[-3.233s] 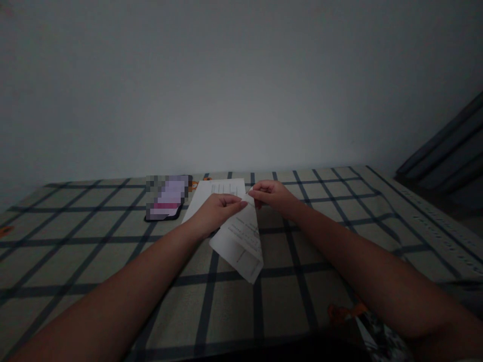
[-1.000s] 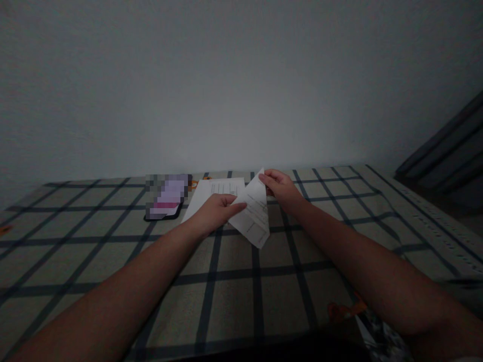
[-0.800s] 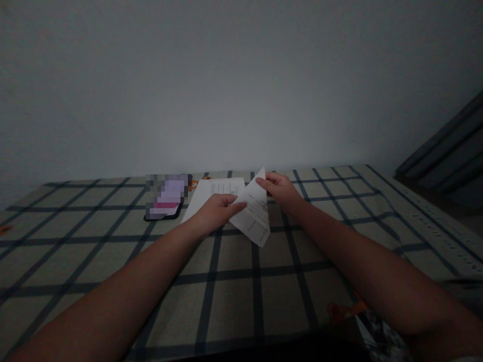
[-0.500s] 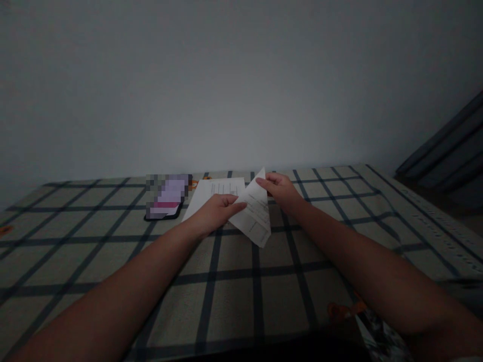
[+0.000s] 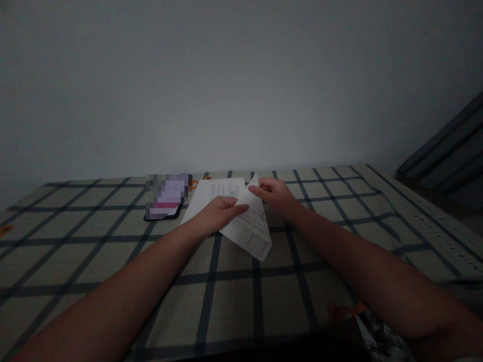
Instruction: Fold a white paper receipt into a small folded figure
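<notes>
A folded white printed paper [image 5: 249, 229] is held just above the checked tablecloth [image 5: 113, 241] in dim light. My left hand [image 5: 214, 215] pinches its left edge, fingers closed. My right hand [image 5: 276, 196] pinches its upper corner, fingers curled together. A second flat white sheet [image 5: 216, 193] lies on the cloth behind my left hand, partly hidden by it.
A phone [image 5: 166, 197] with a lit, blurred screen lies left of the flat sheet. A plain wall rises right behind the table. A dark slanted object [image 5: 445, 151] stands at the far right. Something orange and patterned [image 5: 362, 322] sits at the near right edge.
The paper went from hanging long toward me to folded shorter. In the last half second my right hand brought its corner left and down, and the paper tilted flatter.
</notes>
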Available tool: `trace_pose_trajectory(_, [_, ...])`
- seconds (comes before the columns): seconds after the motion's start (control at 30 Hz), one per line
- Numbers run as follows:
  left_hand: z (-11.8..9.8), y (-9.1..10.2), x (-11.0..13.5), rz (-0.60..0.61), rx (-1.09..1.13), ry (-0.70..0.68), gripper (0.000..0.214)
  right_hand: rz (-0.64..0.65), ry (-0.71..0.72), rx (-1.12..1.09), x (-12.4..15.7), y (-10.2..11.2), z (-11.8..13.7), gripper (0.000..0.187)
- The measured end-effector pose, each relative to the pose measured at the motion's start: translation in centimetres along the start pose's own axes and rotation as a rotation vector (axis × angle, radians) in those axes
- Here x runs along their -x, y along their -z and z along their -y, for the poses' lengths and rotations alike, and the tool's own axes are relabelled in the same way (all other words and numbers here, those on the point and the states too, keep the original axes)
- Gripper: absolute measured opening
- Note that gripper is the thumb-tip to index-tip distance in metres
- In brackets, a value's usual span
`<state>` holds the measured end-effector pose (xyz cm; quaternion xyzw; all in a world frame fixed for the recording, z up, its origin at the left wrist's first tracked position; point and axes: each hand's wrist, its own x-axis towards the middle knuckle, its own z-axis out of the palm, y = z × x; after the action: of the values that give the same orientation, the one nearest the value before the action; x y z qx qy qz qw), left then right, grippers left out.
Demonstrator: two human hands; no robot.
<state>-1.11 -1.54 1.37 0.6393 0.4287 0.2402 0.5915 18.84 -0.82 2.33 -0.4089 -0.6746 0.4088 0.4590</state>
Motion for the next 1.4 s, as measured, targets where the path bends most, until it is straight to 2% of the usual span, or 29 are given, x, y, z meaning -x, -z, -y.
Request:
trace_pose_trajectory(0.23, [0.1, 0.3, -0.1, -0.006, -0.034, -0.001, 0.040, 0.144, -0.160, -0.346, -0.8, 0.4, -1.7, 0.029])
trace_pose_trajectory(0.33, [0.3, 0.6, -0.2, 0.003, -0.052, -0.001, 0.042, 0.167, -0.173, -0.432, -1.1, 0.9, -2.1, 0.029])
trace_pose_trajectory(0.43, [0.4, 0.8, -0.3, 0.012, -0.069, -0.010, 0.043, 0.159, -0.183, -0.413, -1.3, 1.3, -2.1, 0.026])
trace_pose_trajectory(0.67, [0.3, 1.0, -0.2, -0.003, -0.088, -0.021, 0.038, 0.037, -0.139, -0.278, -1.3, 0.8, -1.6, 0.027])
trace_pose_trajectory(0.73, [0.2, 1.0, -0.2, -0.009, -0.085, -0.013, 0.037, 0.068, -0.160, -0.301, -1.3, 0.9, -1.7, 0.025])
trace_pose_trajectory(0.9, [0.5, 0.9, -0.3, -0.018, -0.064, -0.011, 0.037, 0.281, -0.217, -0.343, -1.3, 1.8, -1.9, 0.025])
trace_pose_trajectory(1.17, [0.6, 1.0, -0.5, -0.039, -0.093, -0.015, 0.039, 0.168, -0.136, -0.226, -1.3, 1.2, -1.6, 0.020])
trace_pose_trajectory(1.4, [0.4, 1.0, -0.5, -0.102, -0.136, -0.060, 0.038, 0.281, -0.229, -0.394, -1.4, 1.5, -2.4, 0.024])
